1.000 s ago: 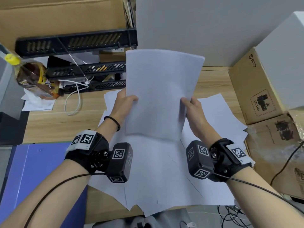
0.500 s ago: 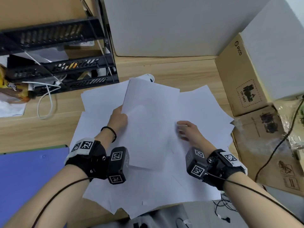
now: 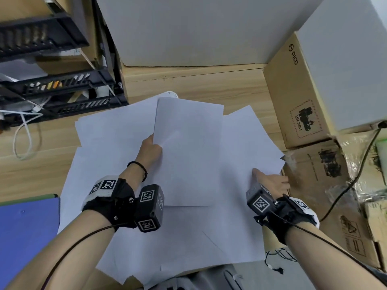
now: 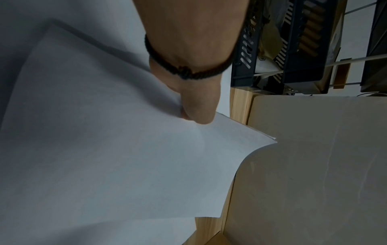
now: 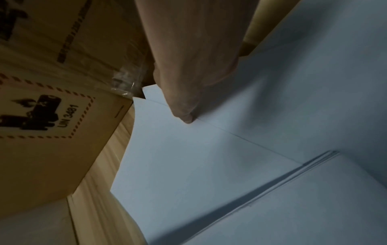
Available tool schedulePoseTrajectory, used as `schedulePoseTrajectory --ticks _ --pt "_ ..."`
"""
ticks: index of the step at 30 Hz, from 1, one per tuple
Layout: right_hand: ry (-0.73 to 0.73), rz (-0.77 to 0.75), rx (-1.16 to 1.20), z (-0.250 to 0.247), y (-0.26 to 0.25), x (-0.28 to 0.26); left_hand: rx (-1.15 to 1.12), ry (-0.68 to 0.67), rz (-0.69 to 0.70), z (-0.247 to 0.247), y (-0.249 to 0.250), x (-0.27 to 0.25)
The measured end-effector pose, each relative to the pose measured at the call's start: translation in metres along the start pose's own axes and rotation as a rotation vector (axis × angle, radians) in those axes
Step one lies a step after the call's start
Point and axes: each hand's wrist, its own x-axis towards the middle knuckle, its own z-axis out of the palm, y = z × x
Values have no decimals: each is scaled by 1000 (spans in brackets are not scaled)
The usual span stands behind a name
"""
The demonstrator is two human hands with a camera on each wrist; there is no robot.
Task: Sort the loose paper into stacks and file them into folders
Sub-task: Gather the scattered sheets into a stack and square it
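So, step in hand: I judge I am gathering loose sheets into a first stack; no paper has gone into a folder.
Left hand: my left hand (image 3: 151, 149) pinches the gathered stack (image 3: 188, 151) at its left edge, thumb on top, and holds it just above the spread of paper; in the left wrist view its far corner droops and shows several sheet edges.
Right hand: my right hand (image 3: 272, 181) lies at the right edge of the spread, thumb stretched flat onto a sheet; the other fingers are curled at the sheet's edge, and I cannot tell whether they pinch it yet.
Loose paper: the loose sheets (image 3: 125, 130) lie fanned and overlapping across the middle of the surface (image 3: 41, 164), some hanging over its near edge.
Folder: a blue folder (image 3: 27, 237) lies at the near left corner of the surface, shut and apart from the paper.
Next move: I expect the right hand must lift one sheet off cleanly and lay it square on the stack.
Counts: one held stack; one folder in view; two cardboard boxes (image 3: 297, 97) along the right edge; the loose sheets overlap too much to count.
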Motion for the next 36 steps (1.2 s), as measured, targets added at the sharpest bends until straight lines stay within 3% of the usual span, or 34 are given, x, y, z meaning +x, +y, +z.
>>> schedulePoseTrajectory --ticks 7,17,19,24,31,33,36 --pt "-115 -142 -126 0 -18 15 -18 24 -31 5 -4 7" --pt "-344 -553 262 -5 -43 -2 32 28 -93 3 -16 17" --pt "-479 -621 290 -7 -50 -10 35 31 -103 -1 -19 17" --pt "-765 -596 210 -4 -61 -24 29 37 -108 -13 -30 13" --pt "-968 -639 -36 -2 -75 -53 19 53 -127 -41 -51 4" --pt "-989 -669 -105 0 -76 -62 45 37 -137 -48 -59 1" --pt "-908 -719 -107 12 -73 -66 76 -7 -140 -55 -67 -5"
